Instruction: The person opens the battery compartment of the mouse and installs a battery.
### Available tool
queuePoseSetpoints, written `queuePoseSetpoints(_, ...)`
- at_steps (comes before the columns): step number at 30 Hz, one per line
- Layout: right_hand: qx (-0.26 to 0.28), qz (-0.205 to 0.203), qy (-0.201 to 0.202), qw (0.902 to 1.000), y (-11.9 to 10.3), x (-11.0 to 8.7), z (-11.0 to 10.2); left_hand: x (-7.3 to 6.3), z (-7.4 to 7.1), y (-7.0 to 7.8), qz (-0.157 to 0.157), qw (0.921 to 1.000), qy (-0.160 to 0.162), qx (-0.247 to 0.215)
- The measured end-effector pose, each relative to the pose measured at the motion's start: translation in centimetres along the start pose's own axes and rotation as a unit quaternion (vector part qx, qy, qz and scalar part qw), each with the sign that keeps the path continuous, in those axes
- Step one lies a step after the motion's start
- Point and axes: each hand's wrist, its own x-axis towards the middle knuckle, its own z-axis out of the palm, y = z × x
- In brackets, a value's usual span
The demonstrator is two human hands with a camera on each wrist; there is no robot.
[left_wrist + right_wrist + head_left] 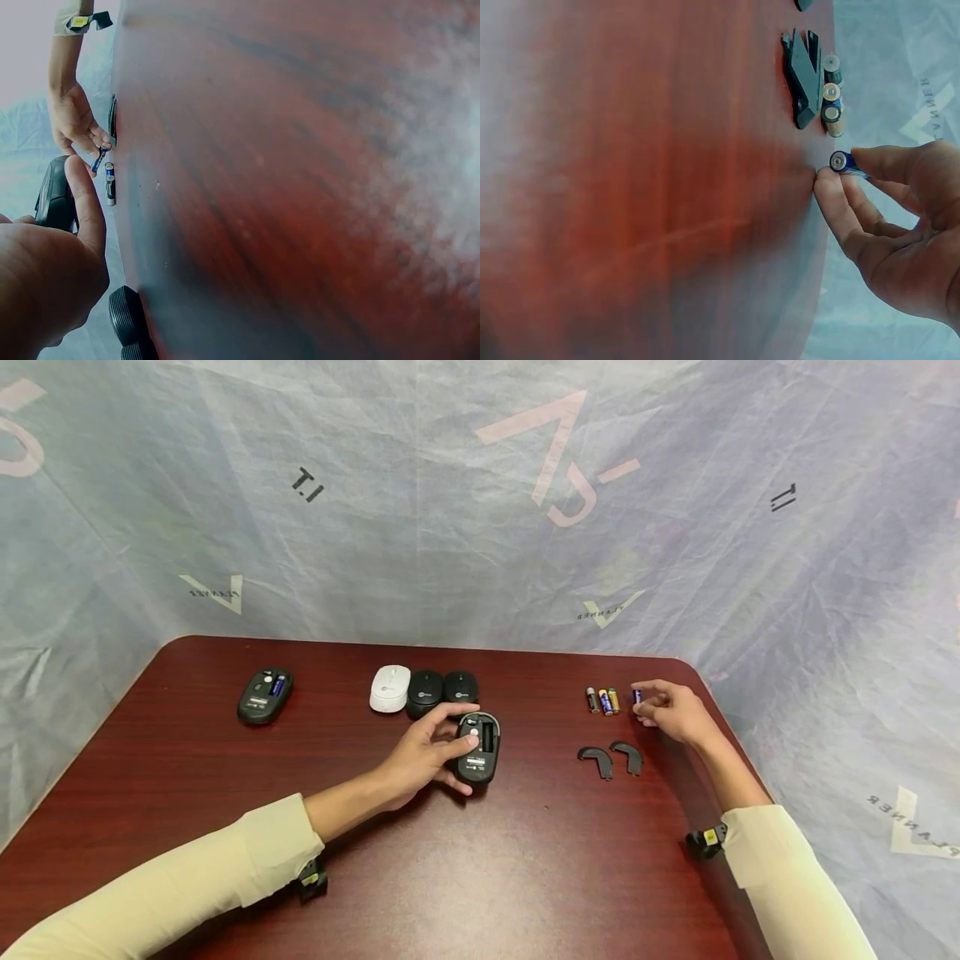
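My left hand (423, 756) grips a black computer mouse (474, 768) with its underside turned up, thumb across the bottom. The mouse's battery slot is uncovered and looks dark inside. Over at the right, my right hand (675, 710) pinches a blue battery (840, 161) between thumb and fingertips, as the right wrist view shows. Close beside that hand lie several more batteries (606, 702) in a row. Nearer to me rest two curved black battery covers, one left (597, 762) and one right (628, 758).
A white mouse (390, 688) and two black mice, one in the middle (426, 688) and one at right (461, 685), stand side by side at the back. Far left lies another black mouse (257, 706), underside up, with a blue battery (278, 686) in it. A printed cloth hangs behind the table.
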Motion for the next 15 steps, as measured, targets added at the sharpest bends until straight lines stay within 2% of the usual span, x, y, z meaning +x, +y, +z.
queuePoseSetpoints(6, 0.016, -0.012, 0.013, 0.9997, 0.0, -1.1, 0.3, 0.1, -0.1, 0.0, -0.002, 1.0, 0.004, -0.002)
queuePoseSetpoints(15, 0.014, -0.017, 0.056, 0.9982, -0.7, -2.9, 1.4, 0.1, 0.0, -0.1, -0.003, 1.0, 0.004, -0.003)
